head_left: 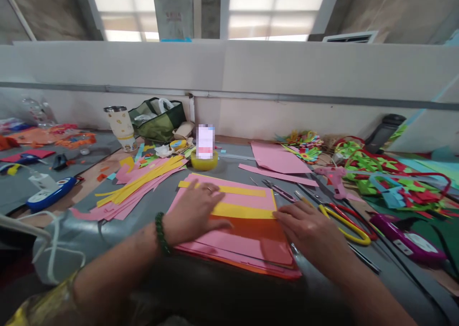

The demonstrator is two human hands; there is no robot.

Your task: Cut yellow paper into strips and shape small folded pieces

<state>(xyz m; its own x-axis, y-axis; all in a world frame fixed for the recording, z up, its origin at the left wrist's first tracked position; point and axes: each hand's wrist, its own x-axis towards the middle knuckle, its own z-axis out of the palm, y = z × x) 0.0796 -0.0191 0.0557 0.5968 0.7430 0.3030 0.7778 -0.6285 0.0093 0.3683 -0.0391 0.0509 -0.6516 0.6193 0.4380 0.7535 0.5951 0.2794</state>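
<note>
A stack of pink, orange and yellow paper sheets (247,249) lies on the grey table before me. My left hand (195,213), with a green bead bracelet at the wrist, rests over the left part of the stack, fingers and thumb spread. My right hand (304,225) has its fingers together at the right end of a wide yellow paper band (247,211), pinching its edge. Below that band shows an orange paper area (251,228). A narrower yellow paper strip (244,190) lies across the pink sheet farther back, its left part behind my left fingers.
Right of the stack lie yellow-handled scissors (346,225), red-handled scissors (358,221), a pink glue gun (333,180) and a purple power strip (409,240). Pink and yellow strips (143,182) lie left. Behind stand a tape roll (204,161), a phone (205,142) and a tumbler (121,127).
</note>
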